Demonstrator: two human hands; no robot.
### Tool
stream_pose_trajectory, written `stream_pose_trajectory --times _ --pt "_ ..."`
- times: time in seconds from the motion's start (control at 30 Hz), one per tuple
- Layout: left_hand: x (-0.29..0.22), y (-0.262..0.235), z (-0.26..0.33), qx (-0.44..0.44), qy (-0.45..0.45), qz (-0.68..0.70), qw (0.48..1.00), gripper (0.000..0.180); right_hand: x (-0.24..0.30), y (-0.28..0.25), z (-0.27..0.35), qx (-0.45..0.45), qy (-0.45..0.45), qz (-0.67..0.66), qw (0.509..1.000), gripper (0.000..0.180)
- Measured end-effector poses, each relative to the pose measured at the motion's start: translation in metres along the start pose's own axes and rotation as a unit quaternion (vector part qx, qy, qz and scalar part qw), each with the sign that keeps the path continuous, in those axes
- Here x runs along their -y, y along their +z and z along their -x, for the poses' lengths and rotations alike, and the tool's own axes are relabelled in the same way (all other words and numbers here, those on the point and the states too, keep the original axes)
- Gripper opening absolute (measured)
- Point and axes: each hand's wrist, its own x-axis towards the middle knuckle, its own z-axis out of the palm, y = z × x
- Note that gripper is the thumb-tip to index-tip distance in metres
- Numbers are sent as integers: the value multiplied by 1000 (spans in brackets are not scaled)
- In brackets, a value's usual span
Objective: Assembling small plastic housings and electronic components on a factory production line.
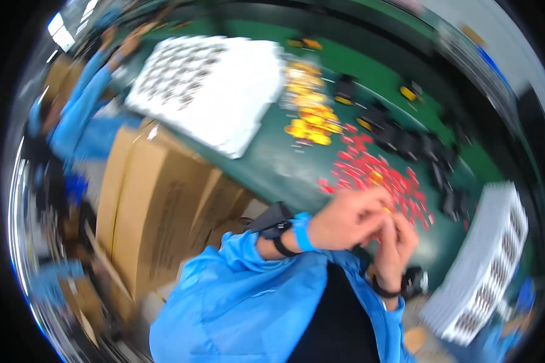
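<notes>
My left hand (347,220) and my right hand (397,247) meet over the near side of the green table, fingers pinched together. A small yellow piece (386,210) shows between their fingertips; blur and the fingers hide its shape. Just beyond my hands lies a loose spread of small red pieces (375,172), with a yellow piece (375,177) among them. Farther off is a pile of yellow parts (313,126), some seemingly in clear wrapping. A row of black parts (406,142) stretches along the right side of the red pieces.
A white tray (242,91) with rows of dark pockets covers the table's far left. Cardboard boxes (157,212) stand at its left edge. Stacked white trays (478,266) are at right. Black-and-yellow parts (410,91) sit farther back. Another person in blue sleeves (82,115) works at far left.
</notes>
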Motion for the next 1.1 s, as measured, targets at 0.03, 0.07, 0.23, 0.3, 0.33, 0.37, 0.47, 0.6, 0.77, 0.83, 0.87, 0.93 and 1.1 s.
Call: stream_pose_trajectory --times 0.03,0.07,0.23,0.3,0.33,0.37,0.47,0.6,0.77,0.83,0.87,0.93,1.1 --pt "2 5 -1 -17 -74 54 996 13 -3 -1 2 4 15 -60 998 17" --pt "5 9 -2 -14 -94 125 988 15 0 -1 3 -2 27 -93 995 18" --pt "-4 15 -28 53 -183 157 969 8 0 -30 6 -12 61 -350 935 29" --pt "9 19 -32 99 -132 76 983 6 -2 -40 9 16 101 -487 867 31" --pt "16 23 -33 116 -124 68 983 6 -3 -42 12 3 112 -485 867 31" --pt "16 27 -34 125 -127 69 982 6 -4 -44 14 -6 108 -486 867 31" --pt "16 36 -33 125 -116 46 984 5 -10 -45 20 -17 111 -433 895 31" --pt "18 39 -30 132 -138 28 981 4 -14 -42 25 -55 93 -389 915 30" --pt "20 42 -27 137 -155 18 978 5 -17 -45 28 -43 119 -440 889 30" --pt "16 46 -27 120 -161 24 979 9 -19 -47 30 -46 114 -445 887 30" --pt "18 47 -27 125 -162 21 979 9 -19 -48 31 -45 112 -447 886 29" --pt "22 48 -27 128 -148 9 981 10 -20 -49 32 -50 105 -445 888 29" --pt "23 58 -29 127 -161 51 977 9 -19 -53 35 -82 97 -399 908 29"
